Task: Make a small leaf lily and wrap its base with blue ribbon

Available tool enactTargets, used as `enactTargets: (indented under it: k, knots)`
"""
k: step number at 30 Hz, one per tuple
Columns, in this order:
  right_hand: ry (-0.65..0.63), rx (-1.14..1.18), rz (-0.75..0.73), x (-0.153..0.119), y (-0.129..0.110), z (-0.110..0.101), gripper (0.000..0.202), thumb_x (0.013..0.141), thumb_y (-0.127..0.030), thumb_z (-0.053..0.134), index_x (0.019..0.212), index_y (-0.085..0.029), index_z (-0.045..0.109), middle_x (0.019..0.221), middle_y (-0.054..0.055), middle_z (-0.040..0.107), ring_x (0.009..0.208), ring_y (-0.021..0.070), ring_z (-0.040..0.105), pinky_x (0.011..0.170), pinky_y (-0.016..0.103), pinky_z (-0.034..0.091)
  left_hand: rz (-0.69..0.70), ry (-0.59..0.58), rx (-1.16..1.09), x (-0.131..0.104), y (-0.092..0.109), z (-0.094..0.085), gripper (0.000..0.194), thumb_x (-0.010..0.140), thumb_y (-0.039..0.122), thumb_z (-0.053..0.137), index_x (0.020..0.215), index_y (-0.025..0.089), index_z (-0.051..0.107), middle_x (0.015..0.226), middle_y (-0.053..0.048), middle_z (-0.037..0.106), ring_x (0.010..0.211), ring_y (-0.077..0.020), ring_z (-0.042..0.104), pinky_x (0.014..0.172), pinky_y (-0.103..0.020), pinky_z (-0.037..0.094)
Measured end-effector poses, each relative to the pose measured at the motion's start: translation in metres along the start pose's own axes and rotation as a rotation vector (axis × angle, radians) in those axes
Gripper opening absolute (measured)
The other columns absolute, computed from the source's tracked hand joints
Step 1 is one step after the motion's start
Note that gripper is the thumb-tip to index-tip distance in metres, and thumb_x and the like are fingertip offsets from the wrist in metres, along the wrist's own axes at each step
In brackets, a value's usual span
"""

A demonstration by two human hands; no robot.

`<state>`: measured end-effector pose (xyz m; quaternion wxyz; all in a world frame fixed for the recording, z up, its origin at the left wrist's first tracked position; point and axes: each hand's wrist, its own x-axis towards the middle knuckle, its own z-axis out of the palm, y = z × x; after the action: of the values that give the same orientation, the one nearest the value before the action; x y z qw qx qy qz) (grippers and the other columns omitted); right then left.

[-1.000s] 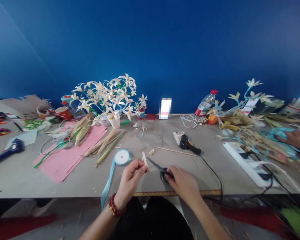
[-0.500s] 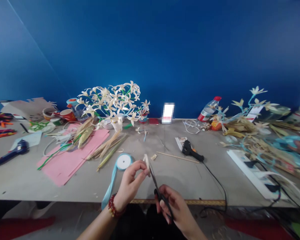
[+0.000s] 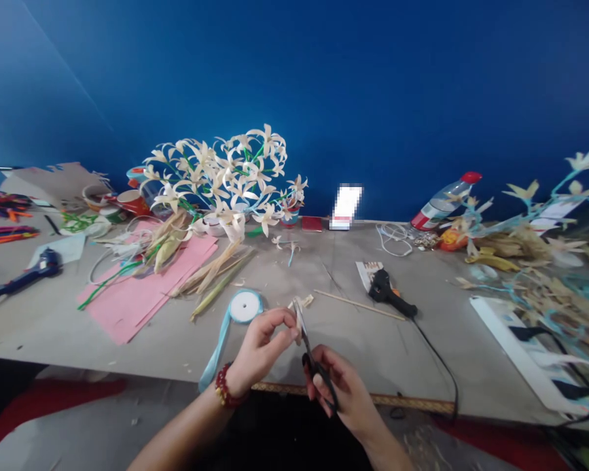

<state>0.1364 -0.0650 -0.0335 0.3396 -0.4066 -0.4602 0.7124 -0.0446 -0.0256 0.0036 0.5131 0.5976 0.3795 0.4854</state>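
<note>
My left hand [image 3: 267, 343] pinches a small cream strip [image 3: 298, 325], which looks like a piece of husk, between thumb and fingertips. A beaded red bracelet circles that wrist. In my right hand [image 3: 341, 386] are black-handled scissors [image 3: 305, 340], pointing up and away from me, their blades against the strip. Whether the blades are fully closed is hard to see. Just beyond the blade tips lie small cream scraps [image 3: 305, 301]. A spool of light blue ribbon [image 3: 244, 306] lies to the left of my left hand, its loose end trailing towards the table's front edge.
White husk flowers [image 3: 226, 176] on green stems stand at the back. Pink paper [image 3: 142, 294] and dry husks [image 3: 220, 278] lie left. A black glue gun [image 3: 390, 294], a thin stick [image 3: 358, 305], a bottle [image 3: 444, 203] and a white power strip [image 3: 510, 353] are to the right. A blue glue gun [image 3: 29, 275] lies far left.
The view has shifted and tilted a little. The strip stands less high above my left fingers, and the scissor blades now lie closer along it. Both hands keep their hold.
</note>
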Motion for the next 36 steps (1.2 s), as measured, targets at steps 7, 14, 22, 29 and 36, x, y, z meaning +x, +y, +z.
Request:
enactTargets:
  k: [7, 14, 22, 29, 36]
  knots:
    - [0.029, 0.009, 0.023, 0.0030, -0.0019, -0.0037, 0.053, 0.073, -0.068, 0.071, 0.083, -0.021, 0.050, 0.067, -0.003, 0.054, 0.051, 0.0073, 0.045, 0.039, 0.015, 0.032, -0.009, 0.030, 0.015, 0.0063, -0.0027, 0.0036, 0.020, 0.091, 0.024, 0.056, 0.073, 0.017, 0.061, 0.075, -0.004, 0.060, 0.075, -0.0178, 0.057, 0.075, -0.029, 0.043]
    - [0.042, -0.001, 0.041, 0.0061, -0.0053, -0.0041, 0.051, 0.072, -0.067, 0.073, 0.080, -0.021, 0.051, 0.067, -0.003, 0.052, 0.053, 0.0081, 0.044, 0.039, 0.016, 0.032, -0.022, 0.058, 0.044, 0.0070, -0.0066, 0.0026, 0.020, 0.092, 0.024, 0.055, 0.074, 0.017, 0.060, 0.076, -0.004, 0.061, 0.075, -0.0177, 0.056, 0.075, -0.029, 0.043]
    - [0.033, -0.036, 0.035, 0.0068, -0.0046, -0.0052, 0.053, 0.073, -0.069, 0.070, 0.080, -0.021, 0.051, 0.060, -0.004, 0.052, 0.046, 0.0068, 0.038, 0.038, 0.016, 0.030, -0.015, 0.049, 0.073, 0.0092, -0.0047, 0.0021, 0.020, 0.092, 0.024, 0.054, 0.074, 0.017, 0.059, 0.076, -0.004, 0.061, 0.075, -0.0181, 0.057, 0.075, -0.029, 0.043]
    - [0.011, -0.017, 0.013, 0.0061, -0.0026, -0.0053, 0.053, 0.075, -0.070, 0.069, 0.081, -0.021, 0.050, 0.058, -0.004, 0.053, 0.042, 0.0054, 0.035, 0.035, 0.015, 0.028, -0.020, 0.052, 0.072, 0.0084, -0.0041, 0.0021, 0.023, 0.092, 0.028, 0.055, 0.073, 0.018, 0.060, 0.075, -0.004, 0.062, 0.074, -0.0184, 0.058, 0.074, -0.029, 0.044]
    - [0.014, -0.013, 0.015, 0.0074, -0.0037, -0.0049, 0.054, 0.074, -0.071, 0.068, 0.078, -0.021, 0.049, 0.056, -0.005, 0.052, 0.039, 0.0047, 0.034, 0.034, 0.016, 0.025, -0.033, 0.037, 0.056, 0.0091, -0.0007, 0.0008, 0.026, 0.092, 0.034, 0.056, 0.072, 0.018, 0.061, 0.074, -0.005, 0.062, 0.073, -0.0183, 0.057, 0.073, -0.029, 0.044]
